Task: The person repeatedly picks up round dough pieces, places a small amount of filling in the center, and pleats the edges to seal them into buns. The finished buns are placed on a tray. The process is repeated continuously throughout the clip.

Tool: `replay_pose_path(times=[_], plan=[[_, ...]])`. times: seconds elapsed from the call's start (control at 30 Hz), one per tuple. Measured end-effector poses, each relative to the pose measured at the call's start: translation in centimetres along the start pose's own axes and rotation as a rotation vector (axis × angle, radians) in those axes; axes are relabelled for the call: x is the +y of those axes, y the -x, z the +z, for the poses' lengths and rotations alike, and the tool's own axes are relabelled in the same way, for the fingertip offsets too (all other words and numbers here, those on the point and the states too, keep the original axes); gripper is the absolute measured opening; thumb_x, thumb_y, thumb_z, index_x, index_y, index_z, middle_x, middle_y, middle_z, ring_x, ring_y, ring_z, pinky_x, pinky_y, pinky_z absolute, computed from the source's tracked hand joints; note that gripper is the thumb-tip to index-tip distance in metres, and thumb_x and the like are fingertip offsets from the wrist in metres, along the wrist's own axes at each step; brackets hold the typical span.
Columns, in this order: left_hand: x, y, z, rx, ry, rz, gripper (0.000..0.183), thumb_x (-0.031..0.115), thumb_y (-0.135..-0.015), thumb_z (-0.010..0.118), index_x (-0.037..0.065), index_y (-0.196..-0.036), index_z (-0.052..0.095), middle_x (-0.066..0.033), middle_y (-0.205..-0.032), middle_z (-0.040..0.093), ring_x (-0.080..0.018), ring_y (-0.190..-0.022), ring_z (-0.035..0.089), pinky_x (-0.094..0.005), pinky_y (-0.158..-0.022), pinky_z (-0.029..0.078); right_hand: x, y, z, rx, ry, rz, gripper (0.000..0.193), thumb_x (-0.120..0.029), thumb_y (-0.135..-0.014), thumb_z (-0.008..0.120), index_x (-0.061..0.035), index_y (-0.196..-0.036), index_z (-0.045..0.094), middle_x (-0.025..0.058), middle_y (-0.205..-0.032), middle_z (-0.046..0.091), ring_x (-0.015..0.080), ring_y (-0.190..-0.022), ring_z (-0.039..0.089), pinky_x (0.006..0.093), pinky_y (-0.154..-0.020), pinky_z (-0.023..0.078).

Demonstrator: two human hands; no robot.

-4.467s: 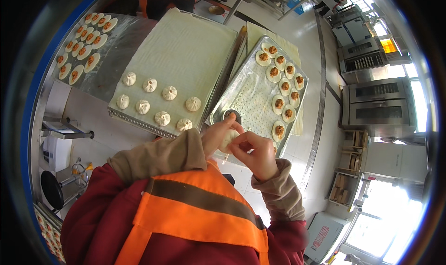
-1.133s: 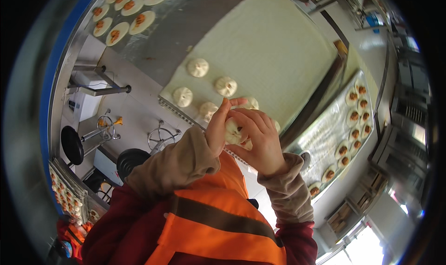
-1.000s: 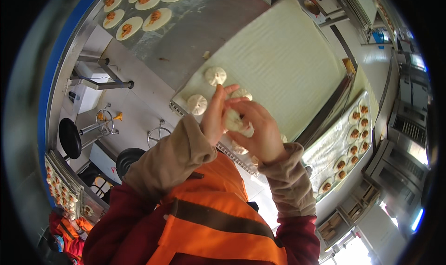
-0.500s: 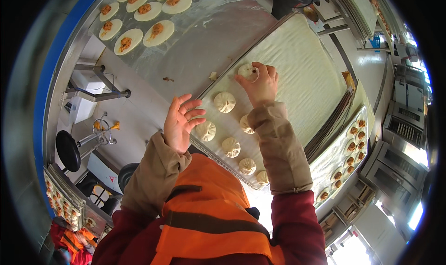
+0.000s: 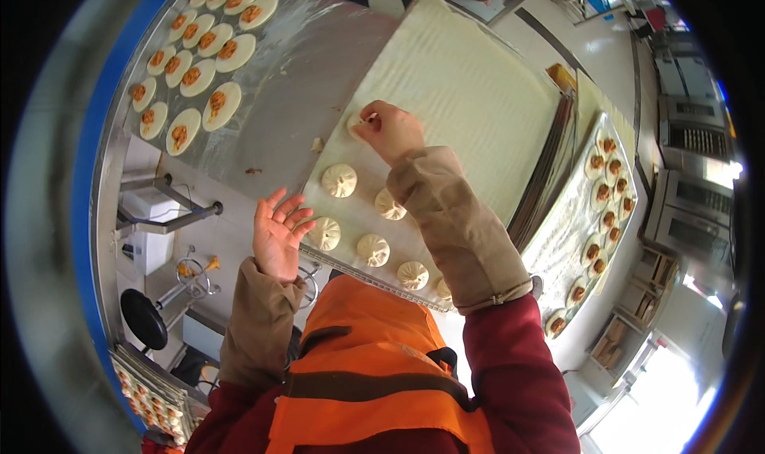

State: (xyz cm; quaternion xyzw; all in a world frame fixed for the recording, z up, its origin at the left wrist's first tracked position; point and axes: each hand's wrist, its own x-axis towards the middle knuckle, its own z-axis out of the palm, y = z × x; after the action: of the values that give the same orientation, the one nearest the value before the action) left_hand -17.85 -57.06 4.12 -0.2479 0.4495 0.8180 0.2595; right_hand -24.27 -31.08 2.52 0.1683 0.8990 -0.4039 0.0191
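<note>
So on the far left there's a steel worktop (image 5: pixel 291 84) with fifteen flat dough rounds (image 5: pixel 221 105) on it, each with a blob of orange-brown filling, bunched along the left edge and up into the far-left corner. Below that sits one black stool seat (image 5: pixel 144 318), plus a rack (image 5: pixel 153 400) of more filled rounds, too tiny to count.

Next along is the left hand (image 5: pixel 278 235), palm up with fingers spread, holding nothing, near the near-left corner of the tray lined with a pale sheet (image 5: pixel 470 80). Six finished buns (image 5: pixel 373 250) show on that tray: four lined up along the near edge, the last partly behind the sleeve, and two a row further in.

A seventh, the pleated bun (image 5: pixel 357 127), is at the left edge of the tray, with the right hand (image 5: pixel 390 132) closed over it, thumb and fingers pinching it.

Far right is a shiny metal tray (image 5: pixel 559 243) with twelve filled rounds (image 5: pixel 599 267) I can count, mostly down its right edge.
</note>
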Motion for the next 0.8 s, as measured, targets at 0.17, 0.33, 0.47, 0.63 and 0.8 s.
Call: replay_pose_path(times=[0.17, 0.33, 0.47, 0.63, 0.8], plan=[[-1.0, 0.8, 1.6, -0.005, -0.045, 0.015, 0.048, 0.048, -0.1, 0.045, 0.01, -0.127, 0.052, -0.0106, -0.113, 0.063, -0.0238, -0.096, 0.061, -0.0391, -0.085, 0.052, 0.3, 4.7, -3.0, 0.188, -0.155, -0.1, 0.043, -0.026, -0.07, 0.084, -0.011, -0.104, 0.061, 0.0059, -0.069, 0.057, 0.0218, -0.062, 0.059, 0.035, -0.058, 0.049], [-4.0, 3.2, 11.1, -0.206, -0.225, 0.092, 0.037, 0.041, -0.1, 0.048, 0.01, -0.119, 0.055, -0.008, -0.103, 0.064, -0.0205, -0.09, 0.061, -0.0351, -0.082, 0.052, 3.2, 18.8, -8.5, 0.315, -0.388, -0.155, 0.033, -0.027, -0.077, 0.078, -0.0106, -0.101, 0.061, 0.0067, -0.072, 0.056, 0.0236, -0.066, 0.058, 0.0363, -0.059, 0.047], [-11.5, 8.7, 23.0, -0.722, -0.441, 0.066, 0.021, 0.019, -0.098, 0.056, 0.005, -0.114, 0.056, -0.0087, -0.094, 0.063, -0.0184, -0.082, 0.062, -0.0322, -0.073, 0.054, 7.2, 32.6, -12.6, 0.447, -0.323, 0.062, 0.025, -0.025, -0.079, 0.075, -0.012, -0.096, 0.062, 0.0067, -0.073, 0.058, 0.0246, -0.065, 0.061, 0.0372, -0.058, 0.048], [-30.6, 16.3, 33.1, -1.082, -0.915, -0.525, 0.039, 0.018, -0.091, 0.069, 0.001, -0.123, 0.056, -0.0114, -0.106, 0.067, -0.0152, -0.094, 0.064, -0.0296, -0.083, 0.054, 12.4, 47.7, -14.2, 0.6, -0.371, 0.357, 0.018, -0.02, -0.082, 0.073, -0.0079, -0.089, 0.063, 0.0087, -0.073, 0.058, 0.0249, -0.064, 0.06, 0.0363, -0.059, 0.048], [-46.2, 19.0, 32.9, -1.044, -1.391, -0.426, 0.051, 0.02, -0.088, 0.073, -0.005, -0.126, 0.051, -0.0149, -0.118, 0.065, -0.0237, -0.106, 0.064, -0.0348, -0.087, 0.054, 15.0, 55.9, -13.3, 0.809, -0.492, 0.581, 0.015, -0.018, -0.082, 0.073, -0.005, -0.085, 0.065, 0.0108, -0.073, 0.061, 0.0255, -0.063, 0.06, 0.0352, -0.059, 0.048]])
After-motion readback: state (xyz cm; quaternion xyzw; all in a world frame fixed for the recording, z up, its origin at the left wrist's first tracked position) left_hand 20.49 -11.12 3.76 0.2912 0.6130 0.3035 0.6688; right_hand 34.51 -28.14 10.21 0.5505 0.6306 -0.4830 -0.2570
